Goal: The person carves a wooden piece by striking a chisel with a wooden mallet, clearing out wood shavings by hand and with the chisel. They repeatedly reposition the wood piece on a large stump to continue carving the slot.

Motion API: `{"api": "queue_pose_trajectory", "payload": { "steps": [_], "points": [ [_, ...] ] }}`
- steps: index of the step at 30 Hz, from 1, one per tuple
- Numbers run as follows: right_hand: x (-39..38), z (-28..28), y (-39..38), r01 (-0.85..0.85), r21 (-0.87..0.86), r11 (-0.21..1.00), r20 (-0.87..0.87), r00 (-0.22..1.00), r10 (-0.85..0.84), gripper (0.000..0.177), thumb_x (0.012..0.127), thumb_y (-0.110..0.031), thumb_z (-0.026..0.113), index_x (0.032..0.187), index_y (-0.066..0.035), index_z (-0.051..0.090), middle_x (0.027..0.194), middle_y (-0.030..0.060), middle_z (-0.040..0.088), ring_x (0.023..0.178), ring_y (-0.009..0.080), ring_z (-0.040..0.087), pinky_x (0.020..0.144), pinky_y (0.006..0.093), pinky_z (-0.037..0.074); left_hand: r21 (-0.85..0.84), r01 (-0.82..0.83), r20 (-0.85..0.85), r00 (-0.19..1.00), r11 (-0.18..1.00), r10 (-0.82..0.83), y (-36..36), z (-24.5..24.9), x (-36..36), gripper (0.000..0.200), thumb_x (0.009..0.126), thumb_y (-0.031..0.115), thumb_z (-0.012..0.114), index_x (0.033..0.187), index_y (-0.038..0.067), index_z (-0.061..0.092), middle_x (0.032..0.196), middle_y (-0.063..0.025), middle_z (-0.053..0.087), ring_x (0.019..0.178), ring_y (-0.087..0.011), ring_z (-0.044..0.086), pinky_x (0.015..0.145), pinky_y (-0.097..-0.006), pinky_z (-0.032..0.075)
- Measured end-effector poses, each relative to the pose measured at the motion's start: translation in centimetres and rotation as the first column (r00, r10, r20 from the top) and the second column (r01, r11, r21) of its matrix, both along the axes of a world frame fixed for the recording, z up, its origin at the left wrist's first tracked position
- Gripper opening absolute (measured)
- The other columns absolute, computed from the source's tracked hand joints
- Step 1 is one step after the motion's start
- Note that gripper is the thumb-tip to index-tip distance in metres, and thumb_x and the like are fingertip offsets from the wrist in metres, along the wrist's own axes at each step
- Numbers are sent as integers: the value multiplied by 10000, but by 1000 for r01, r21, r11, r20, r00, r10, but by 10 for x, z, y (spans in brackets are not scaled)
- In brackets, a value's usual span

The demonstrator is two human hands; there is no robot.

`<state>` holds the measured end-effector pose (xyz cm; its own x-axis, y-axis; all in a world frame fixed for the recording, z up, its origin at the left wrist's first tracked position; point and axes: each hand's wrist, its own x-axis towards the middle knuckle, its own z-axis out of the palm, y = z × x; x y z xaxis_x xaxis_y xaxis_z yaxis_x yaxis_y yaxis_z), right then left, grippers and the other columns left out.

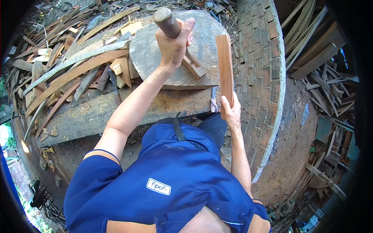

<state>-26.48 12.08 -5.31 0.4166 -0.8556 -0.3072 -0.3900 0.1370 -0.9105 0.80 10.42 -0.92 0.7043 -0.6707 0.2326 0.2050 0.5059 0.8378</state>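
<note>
My left hand [172, 48] is wrapped round the thick round handle of a wooden-handled tool [168, 24]. Its handle end points up toward me, while a block-like wooden head with a notch reaches down over the round log block [147, 58]. The tool's working edge is hidden. On the other side, my right hand [232, 110] grips the lower end of a flat brown board [224, 66], thumb on its face. The board stands up lengthwise beside the log block's right edge, its top end free.
Beneath the block runs a thick timber slab [85, 120]. Curved wood offcuts [74, 68] are heaped on the left. A low brick wall [258, 77] rises on the right, with more boards [314, 58] beyond. A narrow metal piece with a whitish wrapped end [213, 103] lies near my knees.
</note>
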Motion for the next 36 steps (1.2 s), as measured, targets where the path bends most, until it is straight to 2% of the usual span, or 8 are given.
{"api": "queue_pose_trajectory", "payload": {
  "steps": [14,22,24,26,30,31,34,36],
  "points": [
    [48,70,-25,-123,-186,975,42,990,133,439,966,-279,582,1319,-31,496,887,48,599,649,82,557,514,212,469,120,-202,310,938,972,157,1,-17,-27,202,857,240,750,844,57,665,678,-44,674,582,-117,642,552,-270,541],
    [74,195,-26,111,-704,701,290,947,142,312,977,-223,583,1248,-71,550,1035,112,657,769,149,622,651,281,519,6,-240,392,894,971,218,-4,-7,-47,165,847,155,756,854,35,643,745,-27,673,672,-86,618,622,-261,499],
    [76,187,-27,-351,-819,454,-277,934,225,418,968,-205,589,1366,-107,507,1200,151,653,972,269,668,826,386,528,-34,-213,376,903,976,210,-2,-7,-47,155,846,148,755,868,38,648,748,-25,670,674,-83,608,630,-263,498],
    [72,198,-25,-533,-673,513,-475,843,254,483,970,-192,574,1436,-146,457,1292,149,622,1142,336,619,956,443,471,32,-152,308,942,988,135,3,-9,-46,205,789,95,754,957,25,660,803,-93,706,725,-139,677,660,-294,524],
    [74,209,-16,-268,-862,429,-107,926,362,530,952,-144,579,1459,-168,423,1175,195,658,1002,319,676,859,438,528,133,-155,347,933,979,101,7,-8,-45,188,808,94,741,960,21,659,812,-82,704,742,-107,653,678,-282,514],
    [73,212,6,-216,-676,704,-52,968,246,542,954,-155,581,1467,-178,410,1157,178,666,931,295,690,811,434,540,132,-154,347,932,979,100,6,-10,-44,188,808,94,741,960,21,659,812,-82,704,742,-107,653,678,-282,514],
    [67,190,-8,-621,-659,424,-587,777,225,555,949,-161,584,1473,-173,400,1215,169,651,908,283,699,798,422,559,-9,-123,322,939,992,120,3,-19,-42,178,804,87,721,959,25,659,812,-73,705,732,-96,642,670,-284,512],
    [62,201,-8,-624,-604,496,-555,776,301,569,939,-152,593,1473,-171,399,1233,208,630,1024,343,676,854,422,546,-106,-48,259,963,993,74,-4,-25,-40,179,801,94,707,960,27,660,797,-58,696,702,-89,619,650,-282,503]
  ]
}}
